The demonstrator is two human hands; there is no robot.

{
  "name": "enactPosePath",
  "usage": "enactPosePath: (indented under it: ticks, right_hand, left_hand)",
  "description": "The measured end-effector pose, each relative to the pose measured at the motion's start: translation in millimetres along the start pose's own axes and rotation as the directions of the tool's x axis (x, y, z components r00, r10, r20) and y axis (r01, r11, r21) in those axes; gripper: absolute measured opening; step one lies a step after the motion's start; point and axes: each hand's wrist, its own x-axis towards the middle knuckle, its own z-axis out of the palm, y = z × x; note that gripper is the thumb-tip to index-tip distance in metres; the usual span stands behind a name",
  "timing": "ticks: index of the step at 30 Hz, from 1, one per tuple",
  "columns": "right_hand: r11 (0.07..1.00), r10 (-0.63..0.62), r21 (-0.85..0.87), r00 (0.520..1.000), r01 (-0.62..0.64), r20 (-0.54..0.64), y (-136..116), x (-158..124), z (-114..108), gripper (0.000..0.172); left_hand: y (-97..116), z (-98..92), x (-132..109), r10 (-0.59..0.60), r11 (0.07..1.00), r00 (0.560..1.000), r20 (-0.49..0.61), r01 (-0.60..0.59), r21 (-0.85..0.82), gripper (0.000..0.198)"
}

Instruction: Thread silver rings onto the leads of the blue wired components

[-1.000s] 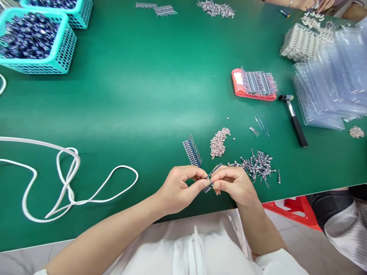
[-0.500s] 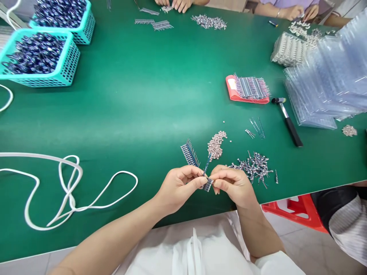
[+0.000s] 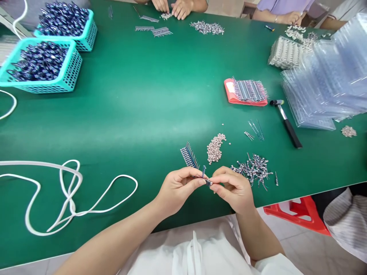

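In the middle near the table's front edge, my left hand (image 3: pixel 178 191) pinches a small blue-and-silver strip of pin-like pieces (image 3: pixel 208 183) between thumb and fingers. The thumb and index finger of my right hand (image 3: pixel 234 188) close on the strip's right end; whether a loose piece is between them is too small to tell. A short blue end (image 3: pixel 203 170) sticks up behind the left fingertips. Just beyond the left hand lies a comb-like strip of the same pieces (image 3: pixel 189 156). Small round beige beads (image 3: pixel 215 148) lie in a pile beyond both hands. Loose silver-and-blue pieces (image 3: pixel 255 168) are heaped beside my right hand.
A hammer (image 3: pixel 290 130) lies at right, near stacked clear plastic trays (image 3: pixel 318 88) and a red packet (image 3: pixel 233 98) bearing metal pins. Turquoise baskets (image 3: pixel 75 70) of dark blue parts stand far left. White cord (image 3: pixel 106 191) loops at left. Other people's hands (image 3: pixel 182 8) work across the table.
The strip in my hands has tilted, so its broad face shows less and its blue upright end looks shorter. My right fingertips have moved slightly closer to my left. The view has shifted a little.
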Motion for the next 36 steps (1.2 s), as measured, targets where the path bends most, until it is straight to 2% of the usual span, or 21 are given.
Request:
enactPosePath:
  ticks: [7,17,20,24,26,29,32,36]
  right_hand:
    - [0.995,-0.07,-0.065,0.998,0.07,0.002,1.3,-0.9,0.0,0.033]
    - [0.993,-0.059,-0.1,0.998,0.057,-0.02,2.0,-0.5,0.5,0.028]
    - [0.991,-0.052,-0.127,0.998,0.048,-0.03,1.3,-1.5,0.5,0.022]
    - [0.993,0.004,-0.115,0.999,-0.009,-0.048,1.0,-1.7,-0.6,0.013]
    - [0.994,0.049,-0.093,0.998,-0.053,-0.047,0.8,-1.1,-1.3,0.008]
    - [0.991,0.113,-0.068,0.993,-0.114,-0.023,0.4,-0.1,-1.4,0.006]
    - [0.988,0.142,-0.052,0.99,-0.143,-0.01,-0.3,0.6,-1.3,0.007]
    - [0.984,0.176,0.035,0.984,-0.177,0.034,-0.7,0.7,-4.7,0.01]
  left_hand:
    - [-0.6,-3.8,-1.5,0.145,0.965,0.989,0.016,-0.145,0.219,0.005]
    - [-0.4,-5.1,-2.4,0.288,0.847,0.954,0.088,-0.296,0.442,0.005]
    - [-1.0,-5.3,-2.8,0.269,0.857,0.959,0.086,-0.28,0.433,0.005]
    - [-0.9,-4.1,-2.4,0.106,0.944,0.994,0.015,-0.105,0.312,0.018]
    - [-0.7,-3.7,-1.9,0.06,0.955,0.998,0.012,-0.061,0.291,0.016]
    - [-0.2,-3.9,-1.3,0.088,0.935,0.996,0.016,-0.088,0.345,0.008]
    - [2.2,-4.1,-1.0,0.163,0.871,0.986,0.043,-0.164,0.462,0.006]
    - [8.8,-5.5,-0.5,0.195,0.783,0.967,0.166,-0.255,0.568,0.009]
